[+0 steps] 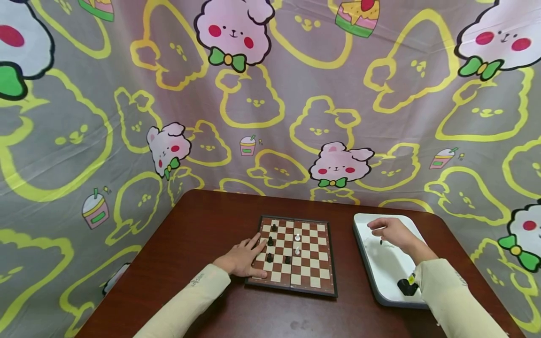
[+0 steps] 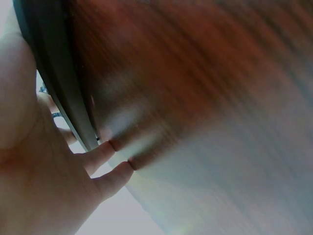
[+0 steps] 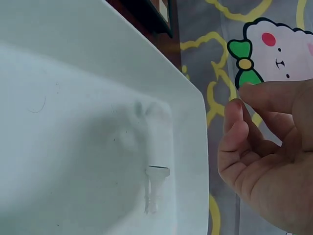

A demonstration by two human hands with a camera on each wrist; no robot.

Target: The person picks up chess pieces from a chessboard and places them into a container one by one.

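Observation:
A brown and cream chessboard (image 1: pixel 313 267) lies on the table with several black chess pieces (image 1: pixel 270 241) and two white chess pieces (image 1: pixel 297 238) standing on it. Spread across its left edge is my left hand (image 1: pixel 242 259), the thumb resting on the near squares. In the left wrist view, two fingertips reach the wood beside the board's dark rim (image 2: pixel 58 73). My right hand (image 1: pixel 395 233) hovers over a white tray (image 1: pixel 382 277), fingers loosely bent, with nothing visible between them. In the right wrist view a white chess piece (image 3: pixel 156 188) with a dark base lies inside the tray.
Dark reddish-brown wood forms the tabletop (image 1: pixel 211 216). A cartoon-print cloth (image 1: pixel 270 141) hangs behind and at both sides. Near the right cuff is a dark object (image 1: pixel 406 287) with a yellow bit; its kind cannot be made out.

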